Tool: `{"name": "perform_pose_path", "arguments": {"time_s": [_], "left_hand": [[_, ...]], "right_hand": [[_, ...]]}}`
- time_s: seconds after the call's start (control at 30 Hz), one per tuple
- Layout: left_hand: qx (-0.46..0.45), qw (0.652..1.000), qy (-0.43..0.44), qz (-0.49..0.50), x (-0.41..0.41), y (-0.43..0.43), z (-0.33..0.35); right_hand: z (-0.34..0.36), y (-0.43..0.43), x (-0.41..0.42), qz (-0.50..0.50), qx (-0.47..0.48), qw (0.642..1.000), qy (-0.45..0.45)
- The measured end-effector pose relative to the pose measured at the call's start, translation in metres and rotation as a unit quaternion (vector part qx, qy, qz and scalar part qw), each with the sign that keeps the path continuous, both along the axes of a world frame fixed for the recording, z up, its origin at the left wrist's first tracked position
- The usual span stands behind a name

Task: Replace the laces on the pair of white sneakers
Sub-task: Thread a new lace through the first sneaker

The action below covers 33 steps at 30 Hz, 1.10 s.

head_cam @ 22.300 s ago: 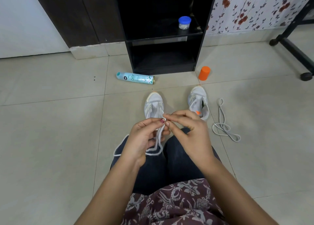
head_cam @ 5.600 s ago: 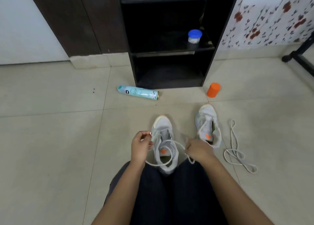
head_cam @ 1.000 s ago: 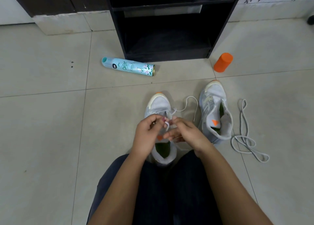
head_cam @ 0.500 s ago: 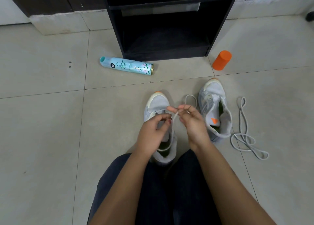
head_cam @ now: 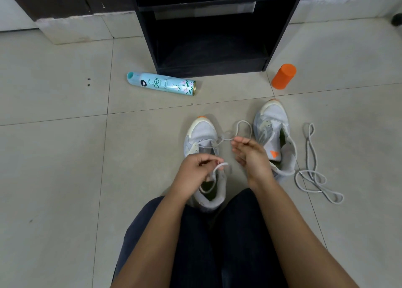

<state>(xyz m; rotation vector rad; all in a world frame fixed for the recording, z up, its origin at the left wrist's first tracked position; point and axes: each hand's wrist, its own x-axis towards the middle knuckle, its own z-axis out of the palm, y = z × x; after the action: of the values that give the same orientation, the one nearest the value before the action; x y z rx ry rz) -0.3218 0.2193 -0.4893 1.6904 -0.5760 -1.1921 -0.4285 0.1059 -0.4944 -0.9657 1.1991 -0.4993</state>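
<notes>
Two white sneakers stand on the tiled floor, toes pointing away from me. The left sneaker (head_cam: 201,135) sits between my knees with a white lace (head_cam: 240,133) threaded through its front eyelets. My left hand (head_cam: 195,171) pinches one end of that lace over the shoe's tongue. My right hand (head_cam: 250,155) holds the other end, which loops out toward the right sneaker (head_cam: 273,133). The right sneaker has no lace in it. A second loose lace (head_cam: 313,172) lies coiled on the floor to its right.
A light-blue spray can (head_cam: 162,86) lies on its side ahead of the shoes. An orange cap-like cylinder (head_cam: 283,76) stands at the right front corner of a black open shelf unit (head_cam: 208,26). My dark-trousered legs fill the bottom of the view.
My hands have moved apart: the left hand dropped back over the tongue with its lace end, the right hand shifted right, pulling its end out into a loop.
</notes>
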Motion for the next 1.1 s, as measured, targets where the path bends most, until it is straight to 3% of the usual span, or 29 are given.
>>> {"name": "perform_pose_path", "arguments": {"time_s": [0.1, 0.17, 0.23, 0.3, 0.4, 0.6, 0.77, 0.87, 0.97, 1.1], "left_hand": [[-0.025, 0.993, 0.071, 0.092, 0.000, 0.000, 0.004], [-0.040, 0.984, 0.077, 0.154, 0.002, 0.001, 0.006], [-0.048, 0.982, 0.056, 0.173, 0.004, 0.001, 0.008], [-0.035, 0.991, 0.015, 0.131, 0.002, 0.001, 0.009], [-0.003, 0.995, -0.060, 0.083, -0.002, 0.001, 0.002], [0.013, 0.987, -0.116, 0.110, -0.002, -0.001, -0.002], [0.015, 0.988, -0.125, 0.086, -0.002, 0.000, -0.004], [0.004, 0.971, -0.191, 0.145, 0.002, -0.004, -0.008], [0.044, 0.956, -0.247, 0.155, 0.014, -0.009, -0.021], [0.126, 0.967, -0.194, 0.110, 0.019, -0.013, -0.035]], "right_hand": [[-0.003, 0.005, 0.000, 0.056, -0.150, 0.979, 0.130], [0.003, 0.007, -0.002, 0.126, -0.163, 0.960, 0.191], [0.011, 0.013, 0.000, 0.164, -0.071, 0.971, 0.160], [0.015, 0.018, 0.006, 0.139, 0.026, 0.988, 0.067], [0.015, 0.012, 0.015, 0.091, 0.082, 0.992, -0.029], [0.013, 0.014, 0.020, 0.142, 0.044, 0.989, 0.008], [0.010, 0.010, 0.019, 0.051, 0.064, 0.994, -0.067], [0.009, 0.008, 0.019, 0.021, 0.069, 0.995, -0.073], [0.006, 0.007, 0.022, 0.021, 0.016, 0.999, -0.019], [-0.001, 0.007, 0.028, 0.041, -0.078, 0.996, 0.009]]}}
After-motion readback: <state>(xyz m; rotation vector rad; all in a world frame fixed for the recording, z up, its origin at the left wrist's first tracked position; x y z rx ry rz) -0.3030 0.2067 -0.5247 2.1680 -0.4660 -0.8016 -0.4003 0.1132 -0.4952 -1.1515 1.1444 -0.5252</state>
